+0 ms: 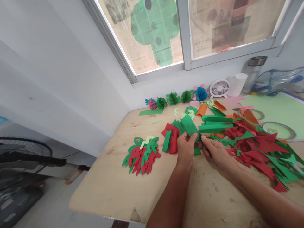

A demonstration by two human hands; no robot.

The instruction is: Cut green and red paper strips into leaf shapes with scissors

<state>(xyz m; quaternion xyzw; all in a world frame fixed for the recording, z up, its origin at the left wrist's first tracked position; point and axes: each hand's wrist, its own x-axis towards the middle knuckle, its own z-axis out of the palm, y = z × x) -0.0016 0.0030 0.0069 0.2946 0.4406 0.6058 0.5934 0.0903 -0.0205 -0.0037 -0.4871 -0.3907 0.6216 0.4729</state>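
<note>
My left hand (186,148) is closed on a green paper strip (190,125), thumb on top, its far end angled up and to the left. In my right hand (215,152) is a pair of dark scissors (199,135), mostly hidden by the fingers, its blades at the strip's right edge. Just left of my left hand lie folded red paper pieces (174,139) with a small folded green piece (167,141) over them. Farther left is a pile of cut red and green leaf-like shapes (142,155). Folded green strips (215,123) lie beyond my right hand.
Red and green paper scraps (256,142) are heaped at the right. Paper pompom figures (173,98) line the wall beside a small white fan (219,88) and a bottle (255,74). Tape rings (280,129) lie on a pale green sheet (268,107). The wooden table (106,186) ends at the left.
</note>
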